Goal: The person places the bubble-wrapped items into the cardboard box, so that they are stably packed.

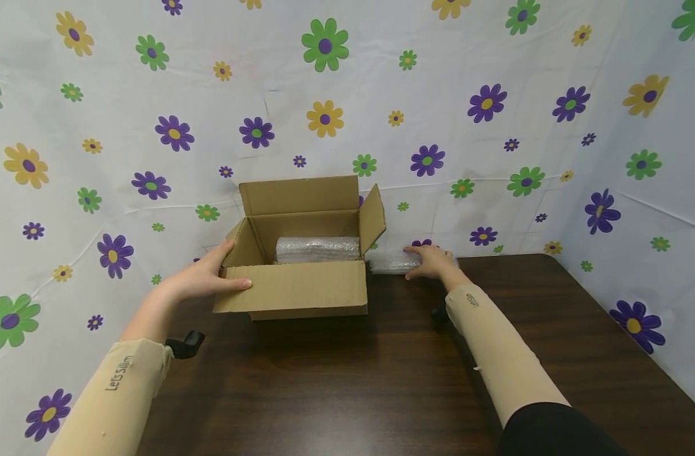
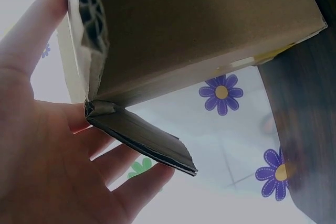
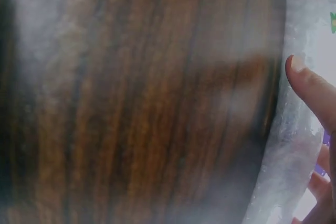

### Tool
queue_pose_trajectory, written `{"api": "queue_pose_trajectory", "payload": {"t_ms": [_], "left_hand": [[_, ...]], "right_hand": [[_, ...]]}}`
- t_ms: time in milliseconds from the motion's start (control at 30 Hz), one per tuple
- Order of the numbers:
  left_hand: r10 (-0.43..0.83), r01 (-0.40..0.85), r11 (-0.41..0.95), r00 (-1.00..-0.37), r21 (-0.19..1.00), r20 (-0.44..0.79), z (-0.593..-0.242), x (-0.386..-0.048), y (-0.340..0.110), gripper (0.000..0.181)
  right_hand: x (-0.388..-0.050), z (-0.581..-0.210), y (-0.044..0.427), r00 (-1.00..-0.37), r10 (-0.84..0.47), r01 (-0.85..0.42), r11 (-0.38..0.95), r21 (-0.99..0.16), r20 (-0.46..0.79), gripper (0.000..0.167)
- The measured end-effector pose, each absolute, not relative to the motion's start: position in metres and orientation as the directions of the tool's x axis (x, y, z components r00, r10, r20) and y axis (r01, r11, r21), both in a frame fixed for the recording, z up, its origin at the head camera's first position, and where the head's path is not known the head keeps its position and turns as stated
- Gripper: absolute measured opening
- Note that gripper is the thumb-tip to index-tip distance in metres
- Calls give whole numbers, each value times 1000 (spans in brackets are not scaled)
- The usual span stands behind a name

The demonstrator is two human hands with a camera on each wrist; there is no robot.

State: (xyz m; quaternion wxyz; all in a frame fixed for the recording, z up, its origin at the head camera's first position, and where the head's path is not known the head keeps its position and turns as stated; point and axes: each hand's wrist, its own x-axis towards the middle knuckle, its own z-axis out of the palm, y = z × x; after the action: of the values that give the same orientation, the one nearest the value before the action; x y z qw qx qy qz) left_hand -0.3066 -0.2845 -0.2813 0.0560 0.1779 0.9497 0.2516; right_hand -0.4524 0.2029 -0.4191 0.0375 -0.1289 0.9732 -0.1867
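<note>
An open cardboard box (image 1: 302, 288) stands on the table near the wall, its flaps spread outward. Inside it lies a bubble-wrapped bundle (image 1: 318, 249); what the wrap covers cannot be made out. My left hand (image 1: 207, 275) grips the box at its left corner, thumb over the front flap and fingers behind the side flap (image 2: 142, 135). To the right of the box, a second bubble-wrapped bundle (image 1: 390, 263) lies along the back of the table. Around this one my right hand (image 1: 433, 261) is spread, with the thumb (image 3: 312, 87) along its near side and the other fingers beyond it.
The dark wooden table (image 1: 336, 386) extends in front of the box and to the right. Behind it hangs a white sheet (image 1: 359, 82) printed with flowers, which also runs along the right side. A black strap piece (image 1: 187, 345) sticks out at the left wrist.
</note>
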Motion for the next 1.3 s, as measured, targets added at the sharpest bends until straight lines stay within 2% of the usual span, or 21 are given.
{"api": "queue_pose_trajectory", "payload": {"t_ms": [400,933,1300], "left_hand": [[371,315,811,-929,494,-16,-282,-308,-286,108],[384,325,793,-923,515,-10,-284,-308,-286,107],[385,319,785,-923,531,-13,-284,-309,-287,107]], "right_hand": [[-453,-422,203,-970,-242,-233,898,-373,24,74],[-445,-404,210,-947,-300,-322,871,-371,118,73],[-427,-389,215,-926,-342,-379,844,-379,162,73]]}}
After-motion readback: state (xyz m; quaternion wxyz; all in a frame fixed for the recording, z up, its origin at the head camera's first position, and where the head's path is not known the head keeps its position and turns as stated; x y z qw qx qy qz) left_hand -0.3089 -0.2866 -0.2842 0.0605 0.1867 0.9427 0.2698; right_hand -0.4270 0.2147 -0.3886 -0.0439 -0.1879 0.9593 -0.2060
